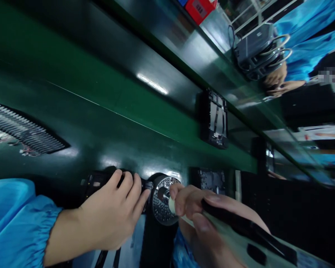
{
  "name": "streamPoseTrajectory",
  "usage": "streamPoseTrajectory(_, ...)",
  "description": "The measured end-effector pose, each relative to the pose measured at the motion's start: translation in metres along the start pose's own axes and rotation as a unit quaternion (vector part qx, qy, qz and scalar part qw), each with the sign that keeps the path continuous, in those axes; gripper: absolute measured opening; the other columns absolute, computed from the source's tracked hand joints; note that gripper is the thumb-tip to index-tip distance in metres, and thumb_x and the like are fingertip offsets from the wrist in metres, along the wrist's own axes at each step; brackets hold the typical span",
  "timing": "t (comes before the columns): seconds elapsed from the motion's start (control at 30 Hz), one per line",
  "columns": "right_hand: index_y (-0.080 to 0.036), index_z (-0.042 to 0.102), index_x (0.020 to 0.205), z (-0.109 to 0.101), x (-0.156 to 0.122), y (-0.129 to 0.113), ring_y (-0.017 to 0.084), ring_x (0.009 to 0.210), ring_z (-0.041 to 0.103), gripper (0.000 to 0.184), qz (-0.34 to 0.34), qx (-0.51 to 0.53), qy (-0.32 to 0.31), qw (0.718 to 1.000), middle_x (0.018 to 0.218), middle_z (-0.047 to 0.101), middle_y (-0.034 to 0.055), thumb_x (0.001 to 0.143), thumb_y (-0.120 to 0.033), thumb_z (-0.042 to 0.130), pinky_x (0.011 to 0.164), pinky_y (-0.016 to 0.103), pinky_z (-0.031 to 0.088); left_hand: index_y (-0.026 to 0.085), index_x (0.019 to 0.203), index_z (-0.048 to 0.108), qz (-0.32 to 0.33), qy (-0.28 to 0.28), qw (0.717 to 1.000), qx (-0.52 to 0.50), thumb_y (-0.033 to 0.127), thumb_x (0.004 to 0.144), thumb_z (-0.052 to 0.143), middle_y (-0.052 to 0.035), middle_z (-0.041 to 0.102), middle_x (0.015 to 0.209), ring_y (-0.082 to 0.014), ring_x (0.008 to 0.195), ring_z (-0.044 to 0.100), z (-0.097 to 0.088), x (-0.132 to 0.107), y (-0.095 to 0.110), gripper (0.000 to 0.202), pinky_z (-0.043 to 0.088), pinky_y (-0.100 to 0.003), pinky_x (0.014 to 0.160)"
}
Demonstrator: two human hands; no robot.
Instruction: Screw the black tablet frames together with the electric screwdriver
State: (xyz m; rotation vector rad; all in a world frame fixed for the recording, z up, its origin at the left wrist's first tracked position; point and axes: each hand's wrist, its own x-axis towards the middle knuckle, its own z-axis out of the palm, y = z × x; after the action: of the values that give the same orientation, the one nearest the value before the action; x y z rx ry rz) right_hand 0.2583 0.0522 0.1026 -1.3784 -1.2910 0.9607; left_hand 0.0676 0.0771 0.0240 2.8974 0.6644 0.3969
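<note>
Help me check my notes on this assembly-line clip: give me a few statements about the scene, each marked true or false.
1. The left hand rests on a black part. True.
2. The right hand holds a power tool with its tip at a perforated metal disc. True.
3. The conveyor belt is red. False: the conveyor belt is green.
4. The person's sleeve is yellow. False: the sleeve is blue.
5. A co-worker's hand lies beside a black box with cables at the upper right. True.
</note>
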Motion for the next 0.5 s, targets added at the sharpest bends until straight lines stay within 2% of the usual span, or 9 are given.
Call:
streamPoseTrajectory(0.1, -0.031, 0.067, 0.116, 0.0001, 0.0021, 0.0024, 0.015, 0.067, 0.059, 0.037, -0.026, 0.026, -0.020, 0.999, 0.074, 0.061, -0.0017, 0.087, -0.009, 0.061, 0.078, 0.045, 0.057, 0.010, 0.139, 0.060, 0.008, 0.001, 1.000, -0.001, 0.048, 0.095, 0.048, -0.0270, 0.062, 0.132, -0.0454, 0.112, 0.061, -0.0036, 0.0005, -0.0004, 0.060, 0.040, -0.060, 0.092)
streamPoseTrajectory(0.17, -0.028, 0.068, 0.111, 0.0024, 0.0043, 0.0037, 0.014, 0.065, 0.061, 0.034, -0.028, 0.042, -0.018, 0.999, 0.073, 0.061, -0.0028, 0.085, -0.006, 0.062, 0.076, 0.042, 0.058, 0.009, 0.138, 0.060, 0.005, 0.008, 1.000, 0.004, 0.045, 0.097, 0.046, -0.0263, 0.063, 0.131, -0.0449, 0.112, 0.061, -0.0043, 0.0004, 0.0002, 0.057, 0.039, -0.060, 0.092)
streamPoseTrajectory(0.3, -0.022, 0.068, 0.102, 0.0065, 0.0073, 0.0051, 0.014, 0.065, 0.063, 0.029, -0.048, 0.042, -0.008, 0.998, 0.072, 0.064, -0.0026, 0.083, -0.001, 0.062, 0.077, 0.042, 0.059, 0.010, 0.138, 0.061, -0.008, 0.012, 1.000, 0.016, 0.045, 0.097, 0.046, -0.0243, 0.065, 0.129, -0.0442, 0.112, 0.061, -0.0037, 0.0004, 0.0022, 0.056, 0.038, -0.060, 0.093)
streamPoseTrajectory(0.5, -0.023, 0.068, 0.104, 0.0072, 0.0066, 0.0058, 0.014, 0.068, 0.063, 0.032, -0.044, 0.042, -0.021, 0.998, 0.073, 0.065, -0.0026, 0.083, 0.000, 0.059, 0.080, 0.043, 0.059, 0.011, 0.138, 0.062, -0.008, 0.002, 1.000, 0.025, 0.045, 0.097, 0.048, -0.0229, 0.066, 0.129, -0.0433, 0.113, 0.061, -0.0061, 0.0016, 0.0021, 0.055, 0.038, -0.059, 0.093)
